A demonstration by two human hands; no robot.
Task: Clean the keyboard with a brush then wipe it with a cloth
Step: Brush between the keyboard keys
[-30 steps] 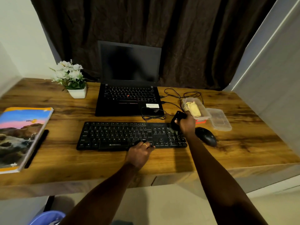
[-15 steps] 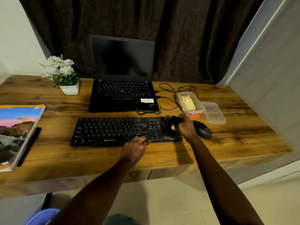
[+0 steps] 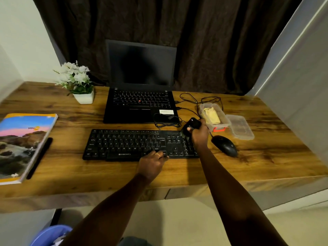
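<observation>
While in hand point(image 3: 199, 136), brush point(image 3: 191, 125) over keyboard point(image 3: 127, 144).

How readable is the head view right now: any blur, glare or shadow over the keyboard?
Head view: the wide-angle lens bows the desk edge; keyboard legends are soft but legible, no glare; the black brush in the right hand merges with the dark keys; an arm shadow darkens the desk beside the left hand.
</observation>
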